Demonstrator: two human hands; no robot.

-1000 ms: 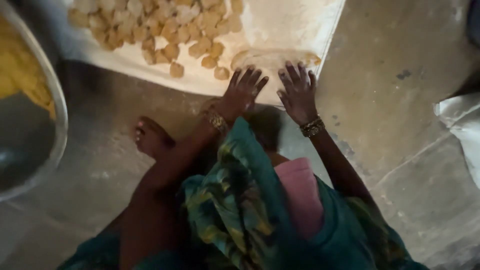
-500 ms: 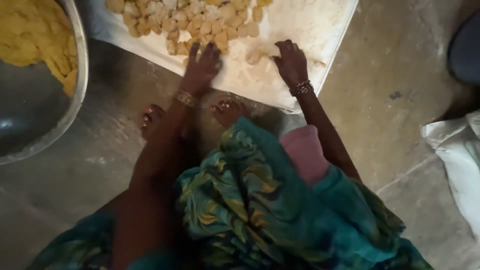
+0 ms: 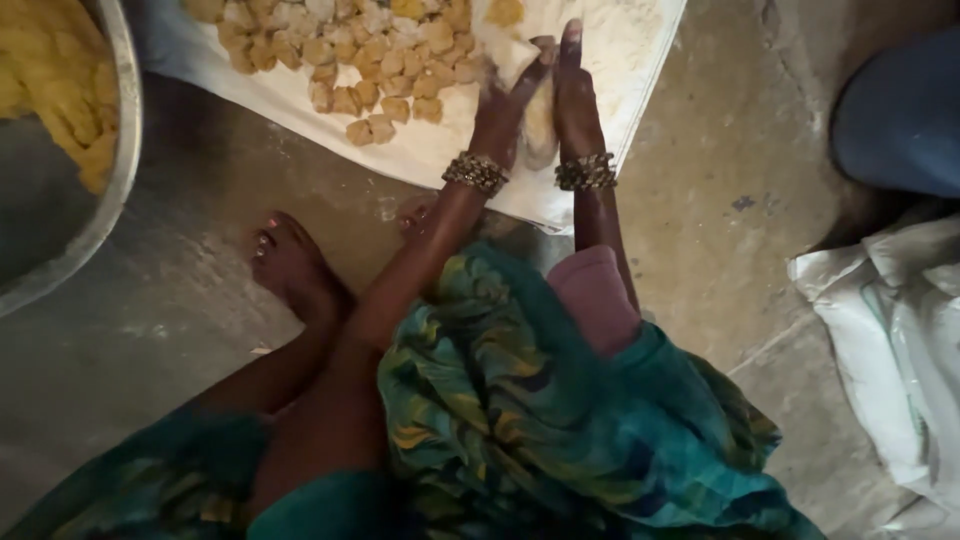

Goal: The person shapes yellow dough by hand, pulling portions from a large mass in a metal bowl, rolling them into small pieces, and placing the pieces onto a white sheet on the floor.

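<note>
My left hand [image 3: 505,105] and my right hand [image 3: 577,95] are raised palm to palm over a white floured sheet [image 3: 640,60], with a pale piece of dough [image 3: 541,120] pressed between them. Both wrists wear beaded bangles. Just left of my hands lies a heap of several small yellowish dough balls [image 3: 350,55] dusted with flour on the same sheet. My fingers are coated in flour.
A large metal bowl [image 3: 118,190] holding yellow dough [image 3: 55,80] stands at the left. My bare foot [image 3: 285,265] rests on the concrete floor. A white sack [image 3: 890,340] lies at the right, with a blue-clad shape [image 3: 900,110] above it.
My hands were flat on the sheet, spread apart. They have come together and lifted, with a piece of dough now pressed between the palms. The view has shifted closer.
</note>
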